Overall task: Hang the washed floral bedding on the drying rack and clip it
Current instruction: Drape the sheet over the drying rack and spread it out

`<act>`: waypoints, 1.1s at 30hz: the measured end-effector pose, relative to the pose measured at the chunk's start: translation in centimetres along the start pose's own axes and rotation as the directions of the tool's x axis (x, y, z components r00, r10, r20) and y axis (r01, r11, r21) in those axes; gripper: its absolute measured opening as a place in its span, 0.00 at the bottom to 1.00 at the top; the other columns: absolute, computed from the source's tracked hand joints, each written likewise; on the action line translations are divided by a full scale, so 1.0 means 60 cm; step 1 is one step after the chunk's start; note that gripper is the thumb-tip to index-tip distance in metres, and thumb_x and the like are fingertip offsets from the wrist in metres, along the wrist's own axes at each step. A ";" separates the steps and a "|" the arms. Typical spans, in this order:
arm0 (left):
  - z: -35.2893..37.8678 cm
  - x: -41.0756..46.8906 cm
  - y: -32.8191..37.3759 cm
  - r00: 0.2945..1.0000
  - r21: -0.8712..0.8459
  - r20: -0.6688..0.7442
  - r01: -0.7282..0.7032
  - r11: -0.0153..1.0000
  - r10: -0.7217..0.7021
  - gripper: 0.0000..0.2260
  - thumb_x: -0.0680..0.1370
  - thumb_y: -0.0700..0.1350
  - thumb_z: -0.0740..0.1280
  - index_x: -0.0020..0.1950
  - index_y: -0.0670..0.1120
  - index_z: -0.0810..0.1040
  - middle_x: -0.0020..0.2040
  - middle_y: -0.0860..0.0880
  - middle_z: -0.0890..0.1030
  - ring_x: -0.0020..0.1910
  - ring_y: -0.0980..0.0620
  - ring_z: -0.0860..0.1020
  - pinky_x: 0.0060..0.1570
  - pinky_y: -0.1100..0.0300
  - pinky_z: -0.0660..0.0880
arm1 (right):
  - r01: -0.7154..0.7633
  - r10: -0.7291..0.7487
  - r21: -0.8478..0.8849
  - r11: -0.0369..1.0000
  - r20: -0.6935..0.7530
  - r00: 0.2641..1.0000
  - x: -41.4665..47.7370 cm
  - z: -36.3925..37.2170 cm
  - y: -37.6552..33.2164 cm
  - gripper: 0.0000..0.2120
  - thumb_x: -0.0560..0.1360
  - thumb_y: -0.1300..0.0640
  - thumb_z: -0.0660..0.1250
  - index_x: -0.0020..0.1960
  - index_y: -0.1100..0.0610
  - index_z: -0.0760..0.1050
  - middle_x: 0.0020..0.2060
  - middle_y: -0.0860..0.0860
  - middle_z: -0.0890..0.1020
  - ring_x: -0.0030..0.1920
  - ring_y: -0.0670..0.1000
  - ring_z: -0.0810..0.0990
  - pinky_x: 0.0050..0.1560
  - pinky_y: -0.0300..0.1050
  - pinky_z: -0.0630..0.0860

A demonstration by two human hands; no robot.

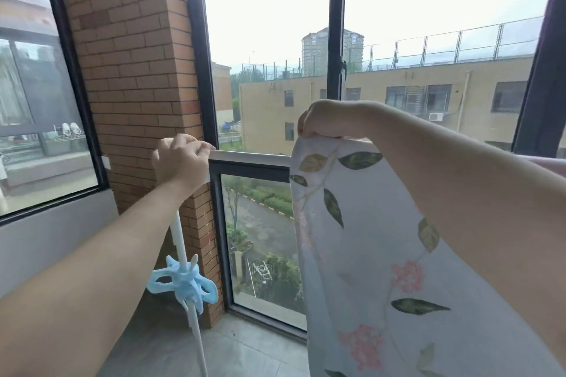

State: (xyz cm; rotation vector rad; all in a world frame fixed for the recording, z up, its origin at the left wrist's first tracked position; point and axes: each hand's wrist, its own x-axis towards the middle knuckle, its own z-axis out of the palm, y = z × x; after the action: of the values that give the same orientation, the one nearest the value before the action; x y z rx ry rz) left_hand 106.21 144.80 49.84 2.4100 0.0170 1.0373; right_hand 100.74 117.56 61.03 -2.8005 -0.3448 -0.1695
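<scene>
The left hand (pixel 180 159) curls round the white rack bar (pixel 249 158), mid-frame, likely to steady it. The right hand (pixel 321 119) pinches the floral bedding (pixel 367 254) by its top edge at the bar, so the cloth hangs down the lower right. Below sit the blue clips (pixel 183 283), not yet used.

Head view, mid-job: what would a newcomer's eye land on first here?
The floral bedding fills the lower right, hanging from its top edge, which the right hand pinches by the white rack bar. At centre left the left hand grips the bar's end, and pale blue clips sit lower down on the rack's upright pole.
</scene>
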 end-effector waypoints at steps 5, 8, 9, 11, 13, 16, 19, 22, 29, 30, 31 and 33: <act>-0.002 0.011 -0.045 0.985 -0.275 0.088 -0.120 0.954 0.150 0.12 0.84 0.52 0.58 0.52 0.57 0.81 0.57 0.57 0.82 0.65 0.48 0.71 0.69 0.46 0.65 | 0.006 -0.008 -0.084 0.996 -0.028 1.000 -0.005 0.021 -0.051 0.05 0.79 0.57 0.63 0.53 0.49 0.74 0.44 0.47 0.75 0.42 0.49 0.73 0.43 0.38 0.71; -0.003 0.004 -0.043 0.959 -0.433 0.121 -0.181 0.883 0.256 0.11 0.82 0.54 0.64 0.63 0.57 0.79 0.55 0.61 0.81 0.63 0.56 0.74 0.63 0.56 0.69 | -0.008 0.002 -0.116 0.993 -0.053 0.999 0.016 0.049 -0.085 0.05 0.80 0.56 0.61 0.54 0.47 0.72 0.40 0.44 0.72 0.37 0.43 0.69 0.41 0.35 0.67; -0.001 0.000 -0.037 0.949 -0.482 0.153 -0.174 0.859 0.277 0.15 0.81 0.55 0.65 0.66 0.56 0.77 0.57 0.60 0.81 0.63 0.57 0.75 0.63 0.57 0.70 | -0.016 0.008 -0.124 0.992 -0.065 0.998 0.021 0.054 -0.091 0.05 0.80 0.56 0.61 0.54 0.47 0.71 0.41 0.44 0.72 0.37 0.42 0.68 0.41 0.35 0.67; 0.002 0.005 -0.058 0.939 -0.481 0.158 -0.197 0.854 0.305 0.17 0.79 0.57 0.68 0.66 0.54 0.77 0.64 0.58 0.79 0.65 0.55 0.75 0.67 0.54 0.71 | -0.030 0.019 -0.143 0.989 -0.077 0.997 0.039 0.075 -0.121 0.05 0.81 0.55 0.60 0.54 0.47 0.71 0.44 0.47 0.73 0.38 0.44 0.69 0.41 0.36 0.67; 0.001 0.015 -0.083 0.938 -0.439 0.139 -0.229 0.869 0.317 0.16 0.78 0.58 0.69 0.63 0.53 0.80 0.69 0.56 0.76 0.68 0.55 0.73 0.70 0.53 0.68 | -0.040 0.025 -0.149 0.988 -0.097 0.995 0.056 0.090 -0.146 0.05 0.80 0.55 0.60 0.54 0.46 0.71 0.49 0.49 0.75 0.45 0.50 0.73 0.47 0.41 0.72; -0.011 0.026 -0.101 0.925 -0.524 0.194 -0.183 0.832 0.326 0.17 0.77 0.59 0.69 0.63 0.54 0.81 0.65 0.57 0.79 0.67 0.58 0.75 0.69 0.58 0.69 | -0.054 0.039 -0.133 0.990 -0.115 0.993 0.087 0.108 -0.177 0.07 0.80 0.55 0.59 0.55 0.46 0.73 0.53 0.49 0.75 0.52 0.52 0.72 0.54 0.47 0.74; -0.015 0.023 -0.101 0.906 -0.537 0.222 -0.194 0.821 0.359 0.22 0.76 0.61 0.70 0.67 0.54 0.78 0.64 0.58 0.80 0.64 0.59 0.76 0.67 0.58 0.71 | -0.020 0.007 -0.119 0.993 -0.112 0.994 0.114 0.119 -0.216 0.15 0.81 0.56 0.58 0.64 0.52 0.76 0.52 0.49 0.74 0.52 0.52 0.71 0.47 0.40 0.72; -0.013 0.023 -0.105 0.914 -0.590 0.212 -0.164 0.791 0.347 0.23 0.75 0.63 0.71 0.67 0.56 0.78 0.63 0.58 0.81 0.63 0.58 0.77 0.65 0.56 0.73 | 0.016 -0.027 -0.077 0.997 -0.135 0.991 0.133 0.124 -0.260 0.17 0.81 0.58 0.57 0.67 0.55 0.75 0.52 0.49 0.73 0.52 0.50 0.70 0.42 0.33 0.65; -0.019 0.035 -0.114 0.930 -0.727 0.305 0.091 0.680 0.202 0.31 0.67 0.61 0.76 0.67 0.57 0.69 0.63 0.58 0.80 0.61 0.56 0.79 0.63 0.47 0.76 | 0.028 -0.028 -0.004 1.000 -0.151 0.988 0.149 0.131 -0.298 0.17 0.80 0.60 0.59 0.67 0.56 0.76 0.53 0.49 0.76 0.52 0.50 0.73 0.53 0.43 0.74; -0.020 0.032 -0.115 0.932 -0.734 0.300 0.089 0.674 0.203 0.33 0.68 0.58 0.77 0.69 0.54 0.68 0.65 0.58 0.78 0.64 0.56 0.77 0.65 0.49 0.75 | 0.008 -0.010 -0.018 1.000 -0.113 0.994 0.148 0.137 -0.296 0.17 0.79 0.60 0.60 0.67 0.56 0.76 0.54 0.50 0.77 0.53 0.51 0.75 0.58 0.47 0.75; -0.020 0.029 -0.116 0.932 -0.736 0.293 0.078 0.672 0.213 0.34 0.69 0.54 0.78 0.72 0.52 0.67 0.66 0.57 0.76 0.66 0.56 0.75 0.67 0.51 0.73 | -0.011 0.007 -0.047 0.999 -0.073 0.997 0.146 0.143 -0.295 0.17 0.79 0.59 0.61 0.67 0.56 0.76 0.56 0.51 0.78 0.55 0.53 0.76 0.62 0.50 0.76; -0.020 0.021 -0.118 0.931 -0.739 0.282 0.058 0.671 0.231 0.35 0.73 0.47 0.76 0.75 0.48 0.63 0.70 0.54 0.73 0.68 0.56 0.72 0.68 0.54 0.72 | -0.020 0.017 -0.090 0.996 -0.040 0.999 0.144 0.157 -0.292 0.17 0.79 0.57 0.61 0.66 0.56 0.76 0.61 0.53 0.79 0.56 0.53 0.78 0.62 0.49 0.76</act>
State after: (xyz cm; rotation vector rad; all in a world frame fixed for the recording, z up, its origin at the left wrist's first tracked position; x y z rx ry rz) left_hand 107.59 151.79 48.14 1.7883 -0.5560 0.4657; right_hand 105.35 138.60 58.61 -2.8838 -0.3094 -0.2407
